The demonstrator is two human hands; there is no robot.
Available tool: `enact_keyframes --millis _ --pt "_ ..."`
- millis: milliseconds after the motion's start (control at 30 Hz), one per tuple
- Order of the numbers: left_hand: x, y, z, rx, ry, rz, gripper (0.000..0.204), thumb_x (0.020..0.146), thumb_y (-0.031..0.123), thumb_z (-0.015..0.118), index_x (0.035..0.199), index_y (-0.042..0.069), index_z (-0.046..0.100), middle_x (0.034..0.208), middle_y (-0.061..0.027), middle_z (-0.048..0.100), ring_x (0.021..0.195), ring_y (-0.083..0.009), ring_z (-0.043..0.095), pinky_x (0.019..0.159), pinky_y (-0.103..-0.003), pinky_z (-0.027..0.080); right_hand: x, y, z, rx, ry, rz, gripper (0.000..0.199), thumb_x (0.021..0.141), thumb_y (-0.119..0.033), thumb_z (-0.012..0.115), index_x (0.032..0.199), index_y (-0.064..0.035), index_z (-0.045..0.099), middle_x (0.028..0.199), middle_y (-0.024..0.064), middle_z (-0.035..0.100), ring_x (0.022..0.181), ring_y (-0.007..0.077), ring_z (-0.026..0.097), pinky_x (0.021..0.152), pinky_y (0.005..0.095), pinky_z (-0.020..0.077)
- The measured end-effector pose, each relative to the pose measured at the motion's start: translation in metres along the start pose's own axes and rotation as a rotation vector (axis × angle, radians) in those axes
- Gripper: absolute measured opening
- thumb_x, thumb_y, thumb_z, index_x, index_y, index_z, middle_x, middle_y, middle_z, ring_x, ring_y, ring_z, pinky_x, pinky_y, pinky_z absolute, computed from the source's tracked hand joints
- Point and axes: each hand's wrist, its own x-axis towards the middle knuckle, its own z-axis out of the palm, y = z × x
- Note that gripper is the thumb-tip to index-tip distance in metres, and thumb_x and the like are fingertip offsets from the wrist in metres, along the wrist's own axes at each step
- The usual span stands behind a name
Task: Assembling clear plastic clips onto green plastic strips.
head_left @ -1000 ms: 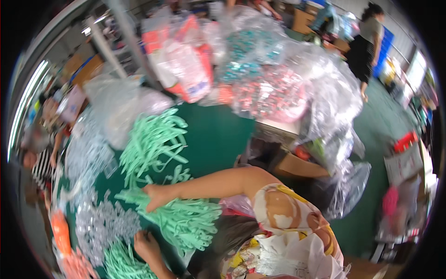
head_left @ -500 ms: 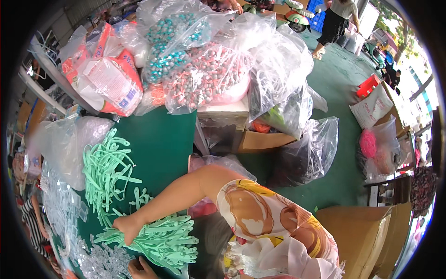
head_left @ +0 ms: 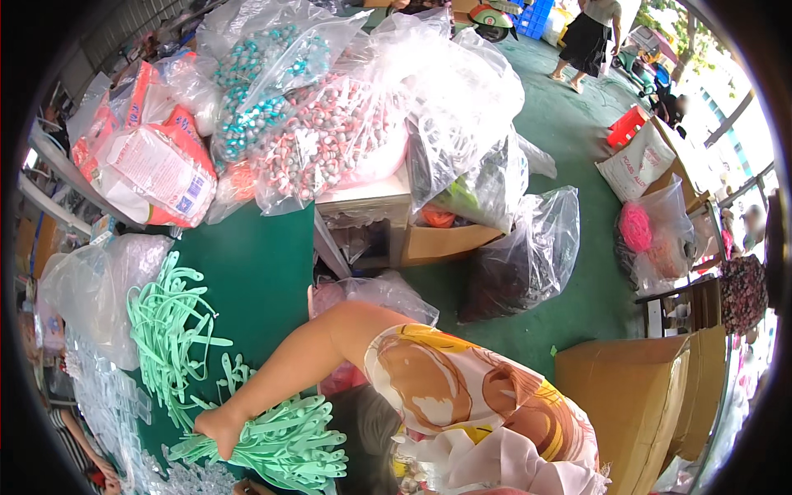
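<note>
gripping one bundle of mint-green plastic strips (head_left: 280,445) on the green table (head_left: 256,272), the right hand (head_left: 219,429) is clenched around its end. only a sliver of the left hand (head_left: 247,488) shows at the lower edge, beside the bundle; its grip cannot be told. a second, loose pile of green strips (head_left: 169,322) lies just behind. half a second earlier the left hand showed more fully below the bundle.

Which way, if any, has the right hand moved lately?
No: the right hand stays on the green bundle end, just below the loose green strips.
</note>
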Motion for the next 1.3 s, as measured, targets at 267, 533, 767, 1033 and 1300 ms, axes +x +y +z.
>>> enact_keyframes --millis 267,533,767,1033,1300 --pt "0.001 0.007 0.006 -0.075 -0.017 -0.079 0.023 0.084 0.022 0.062 0.085 -0.001 0.066 0.081 -0.0147 0.064 0.064 -0.0255 0.058 0.060 -0.035 0.049 -0.005 0.008 -0.009 -0.024 0.033 -0.048 0.033 0.049 -0.016 0.069 0.076 -0.0020 0.057 0.066 0.0113 0.060 0.062 0.0249 0.057 0.058 0.0364 0.0431" --pt "-0.005 0.004 0.014 -0.151 0.006 -0.152 0.019 0.086 0.022 0.061 0.086 0.005 0.069 0.087 -0.0107 0.065 0.074 -0.0240 0.059 0.068 -0.036 0.049 0.007 0.025 -0.010 -0.136 0.006 -0.012 0.041 0.048 -0.026 0.080 0.076 -0.0026 0.062 0.070 0.0105 0.062 0.067 0.0244 0.060 0.060 0.0382 0.0442" --pt "-0.005 -0.001 0.014 -0.233 0.071 -0.133 0.020 0.076 0.014 0.071 0.080 -0.005 0.067 0.072 -0.0176 0.065 0.061 -0.0270 0.062 0.057 -0.036 0.051 0.026 0.044 -0.004 -0.211 -0.052 -0.073 0.046 0.050 -0.031 0.082 0.082 -0.0032 0.064 0.076 0.0116 0.064 0.073 0.0254 0.061 0.064 0.0368 0.0453" --pt "-0.009 -0.016 0.011 -0.032 0.072 -0.124 0.024 0.077 0.018 0.071 0.078 -0.005 0.066 0.067 -0.0163 0.063 0.055 -0.0272 0.059 0.053 -0.037 0.050 0.035 0.035 0.005 -0.263 -0.139 -0.218 0.041 0.068 -0.030 0.070 0.098 -0.0054 0.059 0.089 0.0150 0.061 0.075 0.0288 0.058 0.065 0.0394 0.0462" --pt "-0.011 -0.008 0.016 -0.122 0.027 -0.216 0.020 0.081 0.022 0.067 0.083 0.002 0.066 0.078 -0.0126 0.064 0.066 -0.0252 0.058 0.062 -0.036 0.048 0.038 0.056 0.003 -0.176 -0.075 -0.058 0.048 0.051 -0.032 0.081 0.084 -0.0028 0.064 0.079 0.0119 0.064 0.076 0.0258 0.061 0.065 0.0360 0.0456"
